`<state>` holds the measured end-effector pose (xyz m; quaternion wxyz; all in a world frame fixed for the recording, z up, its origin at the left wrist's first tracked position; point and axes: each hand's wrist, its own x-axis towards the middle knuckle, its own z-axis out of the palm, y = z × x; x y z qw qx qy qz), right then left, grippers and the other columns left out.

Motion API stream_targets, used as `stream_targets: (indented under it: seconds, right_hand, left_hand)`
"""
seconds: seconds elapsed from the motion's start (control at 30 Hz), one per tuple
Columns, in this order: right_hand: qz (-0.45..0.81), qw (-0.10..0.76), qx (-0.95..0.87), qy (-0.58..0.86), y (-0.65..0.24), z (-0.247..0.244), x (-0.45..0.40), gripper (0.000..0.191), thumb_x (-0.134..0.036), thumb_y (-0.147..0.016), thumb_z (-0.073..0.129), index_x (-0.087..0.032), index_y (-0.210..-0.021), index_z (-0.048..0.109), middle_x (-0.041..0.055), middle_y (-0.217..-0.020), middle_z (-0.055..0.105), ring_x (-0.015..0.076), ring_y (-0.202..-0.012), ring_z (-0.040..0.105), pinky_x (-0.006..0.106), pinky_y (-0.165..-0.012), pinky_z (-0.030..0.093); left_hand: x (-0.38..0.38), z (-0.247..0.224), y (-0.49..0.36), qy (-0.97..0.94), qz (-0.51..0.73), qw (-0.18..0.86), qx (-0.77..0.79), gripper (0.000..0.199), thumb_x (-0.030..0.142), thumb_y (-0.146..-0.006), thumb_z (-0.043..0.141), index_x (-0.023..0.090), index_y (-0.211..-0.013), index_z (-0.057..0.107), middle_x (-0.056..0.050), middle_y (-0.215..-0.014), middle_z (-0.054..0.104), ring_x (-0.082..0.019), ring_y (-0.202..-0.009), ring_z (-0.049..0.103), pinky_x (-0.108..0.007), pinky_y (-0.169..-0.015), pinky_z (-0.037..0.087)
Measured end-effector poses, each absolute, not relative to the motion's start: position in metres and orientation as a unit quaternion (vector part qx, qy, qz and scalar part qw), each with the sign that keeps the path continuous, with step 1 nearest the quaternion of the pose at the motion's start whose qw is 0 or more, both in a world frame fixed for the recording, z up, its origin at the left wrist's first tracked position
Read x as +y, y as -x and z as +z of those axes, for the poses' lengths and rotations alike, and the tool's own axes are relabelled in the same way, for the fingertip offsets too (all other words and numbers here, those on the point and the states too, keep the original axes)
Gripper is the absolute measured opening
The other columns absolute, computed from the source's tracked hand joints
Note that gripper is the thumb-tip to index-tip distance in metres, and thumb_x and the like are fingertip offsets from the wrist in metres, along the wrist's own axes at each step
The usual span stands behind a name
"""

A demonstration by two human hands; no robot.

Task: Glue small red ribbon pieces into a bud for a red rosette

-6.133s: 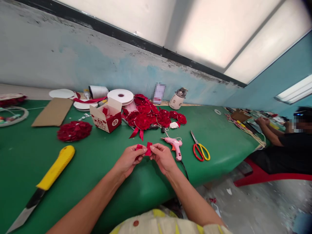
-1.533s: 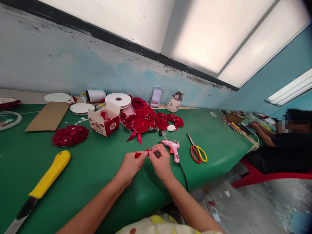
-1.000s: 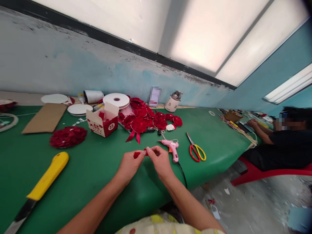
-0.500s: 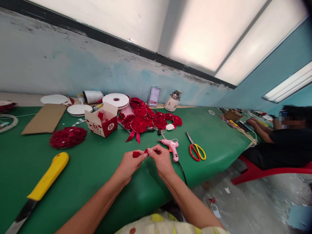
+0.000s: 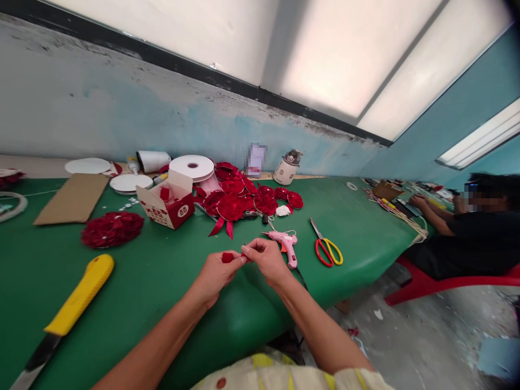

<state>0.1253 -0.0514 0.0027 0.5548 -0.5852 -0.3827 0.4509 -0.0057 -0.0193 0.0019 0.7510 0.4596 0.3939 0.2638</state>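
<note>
Red ribbon piece (image 5: pixel 228 257) pinched betw. fingertips of both hands, above green table (image 5: pixel 357 227) edge. L hand (image 5: pixel 215 273) closed on its left end, R hand (image 5: pixel 266 260) on right end; forearms converge, wrists raised. Ribbon runs approx. left-right. Pink glue gun (image 5: pixel 286 246) just beside R hand.

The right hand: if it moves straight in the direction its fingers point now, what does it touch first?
The right hand points left toward the left hand, so probably the small red piece pinched between them comes first.
</note>
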Motion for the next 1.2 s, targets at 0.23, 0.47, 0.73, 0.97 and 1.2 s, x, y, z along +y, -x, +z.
stream_targets:
  seconds: [0.23, 0.47, 0.73, 0.97, 1.2]
  right_hand:
    - [0.473, 0.541, -0.381, 0.582, -0.127, 0.001, -0.051, 0.030, -0.045, -0.071, 0.066, -0.015, -0.067, 0.064, -0.0011, -0.055, 0.057, 0.0098, -0.050, 0.047, 0.023, -0.050, 0.037]
    - [0.417, 0.502, -0.428, 0.625, -0.130, -0.002, -0.053, 0.040, -0.053, -0.076, 0.058, -0.015, -0.066, 0.063, -0.0007, -0.054, 0.055, 0.0108, -0.051, 0.047, 0.023, -0.049, 0.035]
    - [0.374, 0.512, -0.468, 0.616, -0.126, -0.008, -0.054, 0.023, -0.036, -0.075, 0.062, -0.017, -0.062, 0.060, -0.0020, -0.056, 0.056, 0.0111, -0.053, 0.045, 0.024, -0.053, 0.036]
    - [0.383, 0.543, -0.422, 0.617, -0.121, -0.009, -0.054, 0.030, -0.045, -0.077, 0.059, -0.017, -0.066, 0.060, -0.0022, -0.057, 0.054, 0.0107, -0.052, 0.046, 0.023, -0.052, 0.037]
    - [0.398, 0.559, -0.380, 0.620, -0.122, -0.008, -0.059, 0.027, -0.042, -0.074, 0.063, -0.017, -0.065, 0.059, -0.0029, -0.054, 0.051, 0.0106, -0.050, 0.046, 0.023, -0.049, 0.035]
  left_hand:
    - [-0.019, 0.004, 0.006, -0.461, 0.275, 0.742, 0.402, 0.033, 0.043, -0.060, 0.072, 0.015, -0.058, 0.055, 0.010, -0.045, 0.029, -0.004, -0.042, 0.018, -0.022, -0.041, 0.008]
    - [-0.018, 0.000, 0.005, -0.462, 0.276, 0.734, 0.414, 0.031, 0.041, -0.060, 0.072, 0.015, -0.059, 0.055, 0.010, -0.044, 0.028, -0.004, -0.041, 0.019, -0.021, -0.041, 0.010]
    - [-0.017, -0.004, 0.006, -0.465, 0.259, 0.747, 0.397, 0.028, 0.037, -0.064, 0.069, 0.016, -0.059, 0.051, 0.011, -0.045, 0.026, -0.004, -0.041, 0.018, -0.021, -0.041, 0.009]
    - [-0.014, -0.008, 0.007, -0.462, 0.287, 0.745, 0.386, 0.028, 0.040, -0.068, 0.067, 0.015, -0.065, 0.055, 0.010, -0.046, 0.027, -0.005, -0.042, 0.019, -0.021, -0.041, 0.010]
    - [-0.017, -0.001, 0.004, -0.477, 0.309, 0.716, 0.405, 0.028, 0.037, -0.069, 0.067, 0.014, -0.060, 0.054, 0.009, -0.046, 0.028, -0.004, -0.043, 0.019, -0.021, -0.041, 0.012]
